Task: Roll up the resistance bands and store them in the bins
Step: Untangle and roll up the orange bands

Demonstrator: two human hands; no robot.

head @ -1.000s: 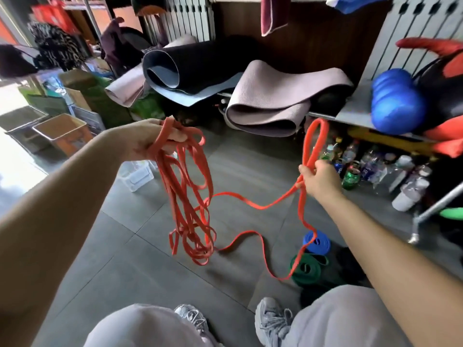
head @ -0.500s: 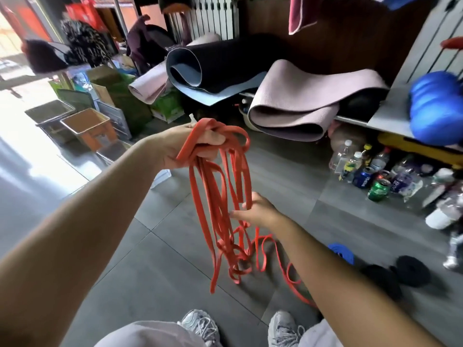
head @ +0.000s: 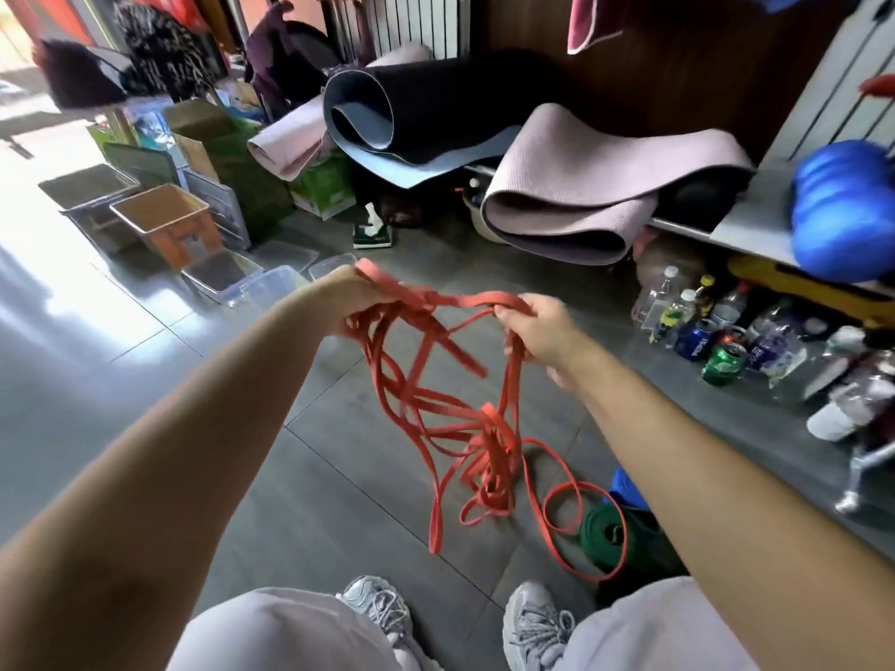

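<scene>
A long orange resistance band (head: 450, 414) hangs in tangled loops between my hands, its tail trailing on the grey floor tiles. My left hand (head: 356, 295) grips a bunch of loops at the top. My right hand (head: 535, 326) pinches another stretch of the same band a little to the right, level with the left. On the floor by my right knee lie a rolled green band (head: 603, 527) and a blue band (head: 627, 489), partly hidden by my right arm. Clear plastic bins (head: 271, 285) stand on the floor just beyond my left hand.
Metal and orange bins (head: 164, 220) and boxes line the left. Rolled yoga mats (head: 576, 201) lie on a low shelf ahead. Bottles and cans (head: 721, 331) crowd the floor at right under a blue ball (head: 842, 210). My knees and grey sneakers (head: 532, 617) are at the bottom.
My right hand rose from the hanging loops to grip the band level with my left hand. My left hand dropped lower. The view swung slightly right.
</scene>
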